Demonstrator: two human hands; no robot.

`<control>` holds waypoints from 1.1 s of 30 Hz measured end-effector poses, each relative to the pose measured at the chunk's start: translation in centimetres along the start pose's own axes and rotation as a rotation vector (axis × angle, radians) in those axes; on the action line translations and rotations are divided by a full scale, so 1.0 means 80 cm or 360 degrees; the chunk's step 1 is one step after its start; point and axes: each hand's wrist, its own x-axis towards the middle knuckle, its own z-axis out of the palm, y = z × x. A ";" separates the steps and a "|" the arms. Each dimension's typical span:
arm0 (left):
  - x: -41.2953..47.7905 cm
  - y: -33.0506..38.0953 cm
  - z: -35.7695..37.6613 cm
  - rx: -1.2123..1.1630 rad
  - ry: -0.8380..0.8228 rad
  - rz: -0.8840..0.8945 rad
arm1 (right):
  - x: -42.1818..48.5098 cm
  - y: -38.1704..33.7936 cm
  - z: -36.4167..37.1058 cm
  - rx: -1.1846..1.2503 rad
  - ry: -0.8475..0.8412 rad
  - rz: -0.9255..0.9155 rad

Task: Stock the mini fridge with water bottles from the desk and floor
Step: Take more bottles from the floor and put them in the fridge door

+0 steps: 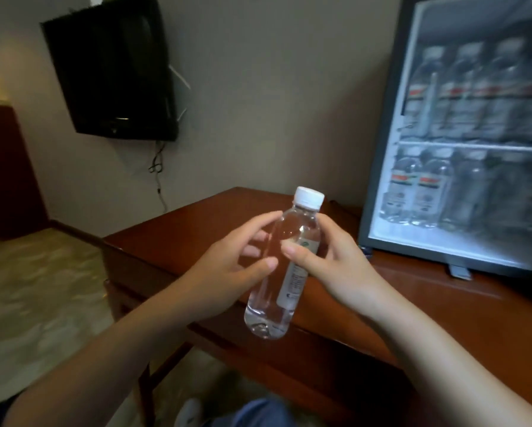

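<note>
A clear water bottle (277, 272) with a white cap hangs upright, slightly tilted, in front of the desk's near edge. My right hand (329, 266) grips its middle, thumb across the label. My left hand (227, 266) is beside the bottle on the left, fingers spread and lightly curved; its fingertips lie at the bottle's side, and I cannot tell if they touch. The mini fridge (378, 186) stands open on the desk at the right. Both its shelves hold rows of water bottles (425, 192) with red-banded labels.
The reddish wooden desk (172, 238) runs from the centre to the right. A black television (113, 72) hangs on the wall at the left, cables dangling below it. Pale patterned floor (36, 288) lies to the left. My shoe shows at the bottom.
</note>
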 end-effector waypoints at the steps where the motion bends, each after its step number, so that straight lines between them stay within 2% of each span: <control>1: 0.006 0.003 0.013 -0.0051 -0.0071 0.0006 | -0.004 0.002 -0.014 -0.0010 0.0041 0.0019; 7: 0.060 0.034 0.101 -0.0282 -0.0310 0.0160 | -0.034 0.003 -0.101 -0.0028 0.0286 0.0159; 10: 0.087 0.058 0.146 -0.0277 -0.0372 0.0225 | -0.052 0.002 -0.149 -0.0046 0.0371 0.0257; 18: 0.136 0.130 0.260 -0.0376 -0.0528 0.0440 | -0.121 -0.014 -0.265 -0.0331 0.0600 0.0486; 27: 0.164 0.210 0.367 -0.0714 -0.0805 0.0625 | -0.196 -0.044 -0.350 -0.0734 0.1039 0.0477; 33: 0.165 0.276 0.422 -0.0727 -0.0796 0.0769 | -0.235 -0.059 -0.393 -0.0943 0.1436 0.0511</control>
